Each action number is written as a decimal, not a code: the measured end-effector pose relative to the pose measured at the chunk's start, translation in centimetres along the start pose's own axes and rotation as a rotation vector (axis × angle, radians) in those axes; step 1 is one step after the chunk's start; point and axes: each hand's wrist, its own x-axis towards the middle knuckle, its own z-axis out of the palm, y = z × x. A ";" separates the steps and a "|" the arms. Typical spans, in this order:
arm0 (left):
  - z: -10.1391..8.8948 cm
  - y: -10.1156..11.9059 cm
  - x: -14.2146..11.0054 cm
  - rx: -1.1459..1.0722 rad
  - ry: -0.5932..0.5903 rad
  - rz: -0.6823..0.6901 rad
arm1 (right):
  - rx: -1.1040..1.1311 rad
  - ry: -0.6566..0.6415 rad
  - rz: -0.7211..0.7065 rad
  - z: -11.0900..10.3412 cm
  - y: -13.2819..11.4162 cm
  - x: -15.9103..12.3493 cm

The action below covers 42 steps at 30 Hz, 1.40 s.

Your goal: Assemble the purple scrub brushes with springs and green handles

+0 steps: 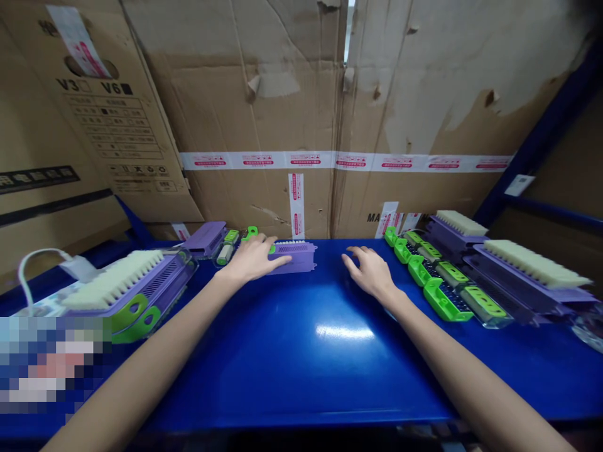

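Note:
My left hand [254, 257] is at the left end of a purple plastic housing [296, 258] with a pale toothed strip along its top, at the back of the blue table. Its fingers are stretched and the thumb is apart, overlapping the housing; whether they touch it I cannot tell. The hand partly hides that end, where a bit of green shows. Over the table to the right, my right hand [370, 270] holds nothing, its fingers loosely bent and apart. Nearest to it is a row of bright green curved parts [419, 270].
Right of the green parts stand clear-cased pieces [485, 301] and purple housings topped with cream ridged blocks [537, 262]. At left are a similar housing [160, 282], another purple housing [207, 238] and a white plug with cable [78, 267]. Cardboard [264, 113] walls the back.

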 end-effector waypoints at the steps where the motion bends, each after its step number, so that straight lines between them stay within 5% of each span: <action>1: 0.2 0.4 0.4 -0.045 -0.037 0.034 | 0.126 -0.017 -0.014 0.3 -0.2 0.0; 5: 1.1 2.4 0.4 -0.123 0.052 0.155 | 0.576 -0.124 0.034 1.2 -1.1 0.0; 11: 2.1 4.3 -1.3 -0.303 0.271 0.362 | 0.720 -0.379 -0.031 0.5 -1.2 0.3; 19: 3.4 2.9 -0.2 -0.794 -0.093 0.197 | 0.589 -0.329 -0.249 0.4 -0.2 -0.3; 29: 2.1 3.7 -0.3 -0.538 -0.157 0.211 | 0.644 -0.410 -0.232 0.3 -0.3 0.0; 35: 2.2 0.4 -0.7 -0.458 -0.209 0.179 | 0.629 -0.361 -0.184 0.0 1.4 0.2; 38: 2.6 -1.0 -0.9 -0.430 -0.169 0.124 | 0.644 -0.315 -0.139 -0.1 2.0 0.4; 42: 3.0 0.1 -0.8 -0.383 -0.045 0.145 | 0.710 -0.273 -0.153 -0.2 1.5 0.5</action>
